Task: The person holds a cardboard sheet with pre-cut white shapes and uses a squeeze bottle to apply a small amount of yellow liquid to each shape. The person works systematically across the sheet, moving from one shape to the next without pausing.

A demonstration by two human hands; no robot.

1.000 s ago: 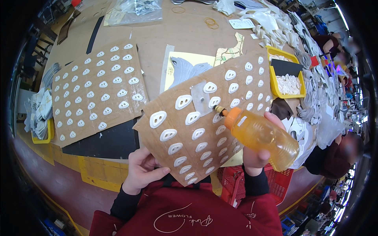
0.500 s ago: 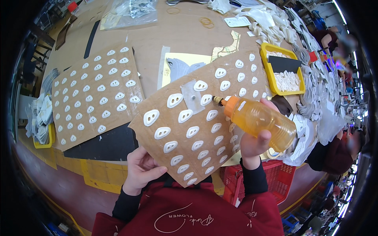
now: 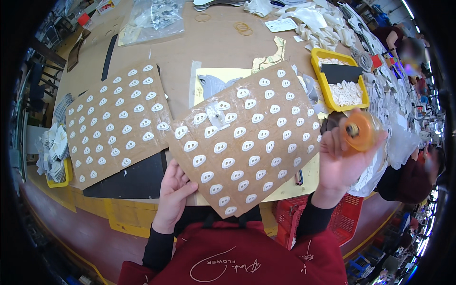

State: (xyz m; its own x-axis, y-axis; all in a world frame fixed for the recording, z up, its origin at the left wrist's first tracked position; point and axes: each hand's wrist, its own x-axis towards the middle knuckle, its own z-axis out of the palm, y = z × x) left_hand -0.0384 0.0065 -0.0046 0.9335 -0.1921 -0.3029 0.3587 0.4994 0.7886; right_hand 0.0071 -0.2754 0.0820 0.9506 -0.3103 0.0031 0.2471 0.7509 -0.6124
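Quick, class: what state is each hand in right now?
Left hand: closed, holding the brown board by its edge.
Right hand: closed, holding the orange bottle.

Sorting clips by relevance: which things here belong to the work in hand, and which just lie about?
In the work:
left hand, holding a brown sheet by its edge
white two-holed pieces on it
right hand, holding an orange bottle

Probably just lying about:
rubber bands
clear plastic bag
black strip
red crate

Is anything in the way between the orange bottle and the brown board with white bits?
Nothing visible blocks them; only fingers of the right hand, holding the squeeze bottle, show between it and the brown board.
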